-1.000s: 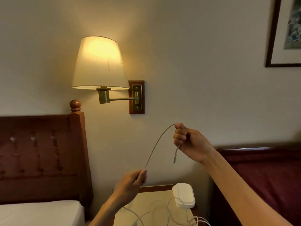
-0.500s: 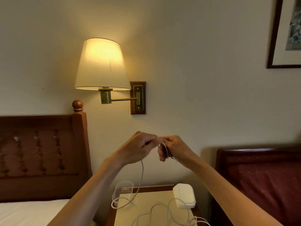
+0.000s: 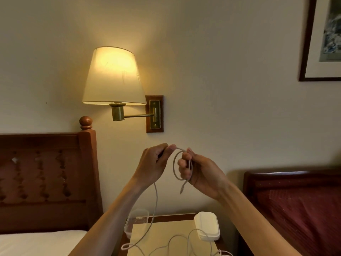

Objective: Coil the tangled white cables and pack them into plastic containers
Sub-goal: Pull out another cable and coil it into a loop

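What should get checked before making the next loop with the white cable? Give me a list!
1. Right hand holds the first loop: ok.
2. Left hand pinches the white cable to feed it: ok.
3. Plug end hangs free under the loop: ok.
4. Slack trailing to the nightstand is untangled: cannot tell.
5. Clear container is open: ok.
6. White lidded container is open: not ok.

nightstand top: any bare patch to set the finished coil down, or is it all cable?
Bare patch on the nightstand: the back-middle strip, between the clear container at its left edge and the white lidded containers at right. The front half is crowded with loose white cable loops; the hanging cable also crosses the left side.
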Available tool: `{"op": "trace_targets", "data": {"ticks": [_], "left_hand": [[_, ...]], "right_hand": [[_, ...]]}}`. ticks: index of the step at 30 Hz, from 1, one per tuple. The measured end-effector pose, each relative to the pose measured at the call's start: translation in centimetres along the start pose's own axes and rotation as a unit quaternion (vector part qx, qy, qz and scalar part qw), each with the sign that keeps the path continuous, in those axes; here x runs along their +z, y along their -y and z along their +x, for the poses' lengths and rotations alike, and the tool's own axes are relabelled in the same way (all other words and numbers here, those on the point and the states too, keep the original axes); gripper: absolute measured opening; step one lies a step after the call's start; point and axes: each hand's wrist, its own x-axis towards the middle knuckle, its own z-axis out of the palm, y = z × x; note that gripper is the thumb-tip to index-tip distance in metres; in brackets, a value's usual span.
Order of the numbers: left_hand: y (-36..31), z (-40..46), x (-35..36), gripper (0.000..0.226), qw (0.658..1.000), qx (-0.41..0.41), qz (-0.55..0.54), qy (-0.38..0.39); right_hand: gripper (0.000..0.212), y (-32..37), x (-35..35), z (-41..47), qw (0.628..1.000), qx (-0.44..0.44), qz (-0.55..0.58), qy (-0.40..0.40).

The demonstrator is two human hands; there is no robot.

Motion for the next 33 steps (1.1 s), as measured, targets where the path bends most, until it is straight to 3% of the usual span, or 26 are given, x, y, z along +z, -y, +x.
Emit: {"op": "trace_targets", "data": {"ticks": [7, 14, 16, 18, 19, 22, 27, 33], "left_hand": [[3.2, -3.5, 0.7, 0.037, 0.983, -0.111, -0.135, 0.062], [6.7, -7.0, -0.2, 0.035, 0.991, -0.115, 0.026, 0.067], [3.9, -7.2, -0.2, 0.033, 0.972, -0.089, 0.124, 0.179], [0.1, -6.6, 0.4, 0.028, 0.922, -0.033, 0.216, 0.319], [-1.7, -6.2, 0.6, 0.028, 0.914, 0.010, 0.220, 0.342], [-6.0, -4.4, -0.4, 0.027, 0.941, 0.125, 0.150, 0.277], [-5.0, -1.8, -3.0, 0.031, 0.972, 0.179, 0.114, 0.100], [-1.7, -1.0, -2.3, 0.031, 0.987, 0.114, 0.111, 0.008]], "right_hand": [[0.034, 3.6, 0.4, -0.2, 0.996, 0.005, 0.039, -0.077], [0.031, 6.9, -0.7, -0.2, 0.989, -0.045, 0.063, -0.127], [0.030, 6.7, -0.7, 0.0, 0.987, -0.054, 0.010, -0.148], [0.031, 5.5, -0.5, 0.5, 0.982, -0.056, -0.071, -0.163], [0.031, 4.7, -0.4, 0.7, 0.977, -0.054, -0.125, -0.164], [0.032, 2.5, 0.1, 0.7, 0.956, -0.045, -0.246, -0.150], [0.041, 0.7, 0.7, -0.5, 0.914, -0.026, -0.392, -0.099], [0.037, 0.4, 1.6, -1.4, 0.971, 0.029, -0.236, -0.040]]}}
